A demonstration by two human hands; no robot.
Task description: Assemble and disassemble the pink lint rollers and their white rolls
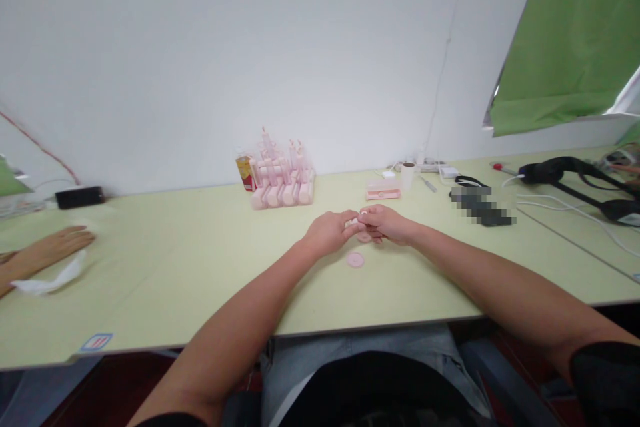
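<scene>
Over the pale green table, my left hand and my right hand meet with fingertips close together. Both are closed around a small whitish piece, mostly covered by fingers, so its kind is unclear. Just below the fingers lies a flat pink disc, partly hidden. A second pink disc rests nearer to me, with a small mark at its centre. Beyond my right hand sits an open-fronted pink box.
Against the wall stand a cluster of pink bottle-like pieces and a carton. A paper cup, cables and a black headset occupy the right. At left are a black box, a tissue and another person's hand.
</scene>
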